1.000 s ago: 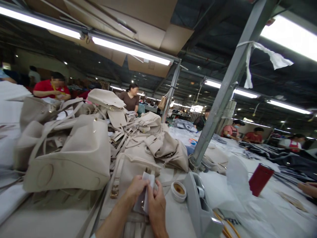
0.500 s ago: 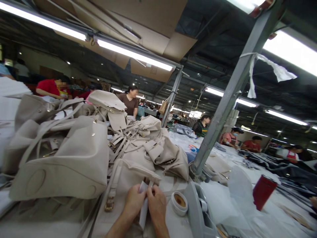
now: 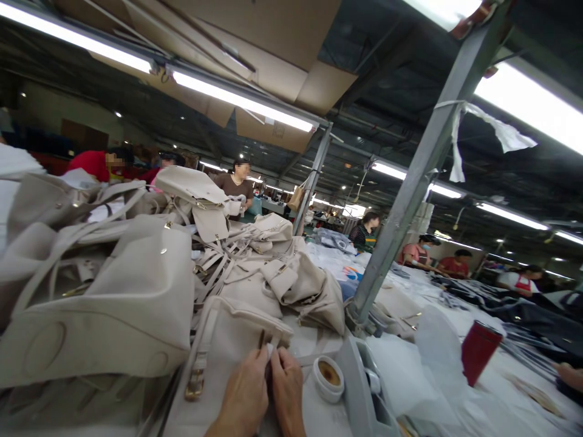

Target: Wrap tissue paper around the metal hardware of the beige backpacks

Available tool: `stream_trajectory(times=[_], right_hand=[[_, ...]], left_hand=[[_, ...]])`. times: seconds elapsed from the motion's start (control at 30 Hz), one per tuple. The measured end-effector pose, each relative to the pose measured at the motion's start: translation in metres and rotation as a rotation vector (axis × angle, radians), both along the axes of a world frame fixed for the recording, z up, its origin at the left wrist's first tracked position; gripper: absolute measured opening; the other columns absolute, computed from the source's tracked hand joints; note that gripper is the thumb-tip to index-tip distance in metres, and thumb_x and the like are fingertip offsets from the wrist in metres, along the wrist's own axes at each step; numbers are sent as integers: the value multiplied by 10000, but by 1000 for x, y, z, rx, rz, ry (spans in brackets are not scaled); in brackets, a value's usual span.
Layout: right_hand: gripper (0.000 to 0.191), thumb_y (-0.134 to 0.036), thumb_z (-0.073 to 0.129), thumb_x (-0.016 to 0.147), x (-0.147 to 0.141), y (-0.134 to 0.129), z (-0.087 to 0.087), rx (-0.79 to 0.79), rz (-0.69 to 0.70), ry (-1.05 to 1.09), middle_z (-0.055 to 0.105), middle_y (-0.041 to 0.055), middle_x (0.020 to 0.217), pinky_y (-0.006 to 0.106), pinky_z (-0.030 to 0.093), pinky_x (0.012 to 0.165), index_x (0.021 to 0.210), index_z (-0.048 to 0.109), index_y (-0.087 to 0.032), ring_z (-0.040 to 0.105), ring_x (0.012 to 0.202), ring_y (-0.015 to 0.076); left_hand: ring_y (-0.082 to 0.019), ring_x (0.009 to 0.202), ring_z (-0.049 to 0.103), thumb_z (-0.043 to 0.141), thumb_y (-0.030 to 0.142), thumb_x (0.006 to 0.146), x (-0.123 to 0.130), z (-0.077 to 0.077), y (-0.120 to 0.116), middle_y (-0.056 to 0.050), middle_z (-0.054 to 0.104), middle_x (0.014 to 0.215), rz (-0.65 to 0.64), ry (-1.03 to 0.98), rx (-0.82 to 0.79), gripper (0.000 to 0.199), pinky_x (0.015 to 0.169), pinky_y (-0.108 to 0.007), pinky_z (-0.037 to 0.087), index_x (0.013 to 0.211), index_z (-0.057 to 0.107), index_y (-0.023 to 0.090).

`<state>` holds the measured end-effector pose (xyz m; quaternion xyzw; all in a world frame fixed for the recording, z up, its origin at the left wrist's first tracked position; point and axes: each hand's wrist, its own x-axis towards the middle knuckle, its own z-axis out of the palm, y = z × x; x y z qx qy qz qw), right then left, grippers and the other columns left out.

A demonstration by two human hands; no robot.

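A beige handbag [image 3: 232, 346] lies flat in front of me, with a gold buckle [image 3: 195, 385] on its strap at the left. Near its top edge my left hand [image 3: 246, 385] and my right hand [image 3: 288, 382] meet, fingers closed in a pinch. Between the fingertips shows a small bit of a white strip [image 3: 270, 349], right by the bag's short tab. My hands cover most of the strip. Just right of my right hand stands a round white tub [image 3: 328, 379] with brown contents.
Several beige bags [image 3: 118, 297] are heaped at the left and beyond. A grey divided tray [image 3: 359, 388] stands right of the tub, below a slanted metal post [image 3: 405, 176]. Further right are plastic sheets [image 3: 405, 376] and a red container [image 3: 481, 352]. Several people work in the background.
My hands have drawn closer together at the tab. The white strip that hung down between them is now mostly out of sight. The view has shifted slightly.
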<state>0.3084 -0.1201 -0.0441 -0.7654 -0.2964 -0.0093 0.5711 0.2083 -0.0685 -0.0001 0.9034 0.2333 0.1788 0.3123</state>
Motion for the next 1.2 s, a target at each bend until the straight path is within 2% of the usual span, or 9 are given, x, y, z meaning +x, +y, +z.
stream_trajectory(times=[0.13,0.3,0.37,0.43,0.57,0.8,0.93,1.07,1.2], right_hand=[[447,-563,367,884,-9,-3,5,75,143,71,598,16,659,290,407,662,666,546,-216,536,667,184],[411,-554,434,851,-7,-3,6,87,114,89,512,-16,591,287,374,602,617,494,-222,466,602,165],[391,-538,434,842,-4,-3,3,107,124,105,469,-29,583,283,367,593,609,461,-227,439,600,158],[374,-526,435,838,-1,-3,2,117,141,116,420,-42,584,275,357,581,607,424,-231,409,598,148],[366,-498,392,857,-4,-3,7,92,127,55,357,-53,581,265,323,552,601,364,-239,372,580,133],[364,-434,378,871,-17,-3,20,-42,94,-81,373,-54,548,257,279,542,570,361,-231,391,554,121],[381,-457,485,850,0,-52,57,-140,78,-182,480,-35,553,268,290,591,556,472,-215,438,585,133],[355,-470,436,869,49,-143,106,-349,-284,-135,605,5,678,256,341,649,646,562,-223,511,708,162],[303,-311,488,807,84,-202,115,-484,-323,102,624,37,596,256,345,579,550,588,-187,505,596,151]], left_hand=[[-237,1130,590,322,7,839,1,5,-7,-139,619,1240,62,94,55,569,982,-305,431,1361,516,130],[-243,1162,561,362,23,819,3,0,-5,-146,610,1250,35,-34,-5,557,1034,-318,387,1337,543,116],[-253,1114,583,448,98,803,2,-3,5,-135,655,1151,-27,-169,-185,449,1017,-320,401,1211,633,118],[-252,995,628,520,275,817,-1,-6,19,-110,698,1006,-99,-282,-532,317,918,-325,466,1055,682,141],[-168,591,610,672,610,662,-2,-13,36,-33,674,671,-161,-312,-1181,465,572,-265,480,817,621,174],[-113,400,525,757,599,538,8,-19,29,6,613,497,-130,-248,-1201,487,417,-217,397,671,542,183],[-132,429,561,760,518,559,9,-15,27,9,623,519,-53,-248,-1156,414,428,-237,445,670,540,186],[-141,445,575,720,427,642,6,-11,25,0,625,524,0,-251,-1122,307,432,-243,463,655,528,188],[-142,446,579,709,384,666,4,-7,22,-6,627,530,-11,-254,-1123,271,420,-234,455,652,527,184]])
